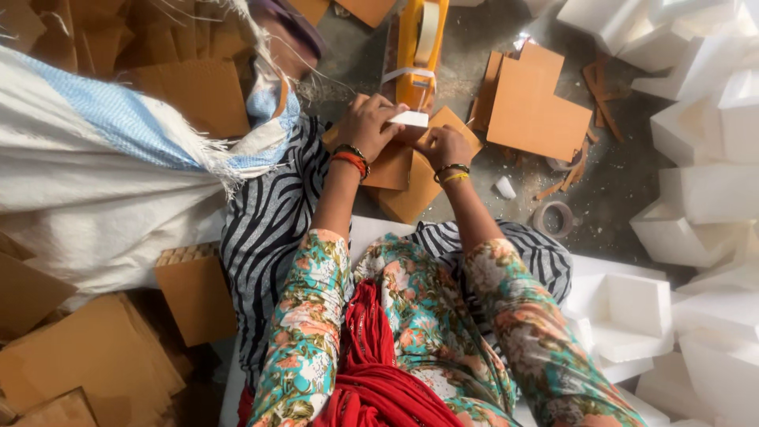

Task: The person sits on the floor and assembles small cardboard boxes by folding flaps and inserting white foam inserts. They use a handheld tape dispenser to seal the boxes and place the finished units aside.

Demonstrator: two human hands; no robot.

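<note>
Many cardboard sheets (531, 111), foam blocks (696, 198) littering concrete floor (624, 182).

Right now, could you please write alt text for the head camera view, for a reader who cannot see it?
Seen from above, a person's left hand and right hand hold a small white piece over brown cardboard pieces, beside a yellow tape dispenser. White foam blocks are piled at right, and more cardboard lies at left.

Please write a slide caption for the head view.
Both hands, left hand and right hand, hold a small white foam block beside an orange tape dispenser above brown cardboard squares.
</note>
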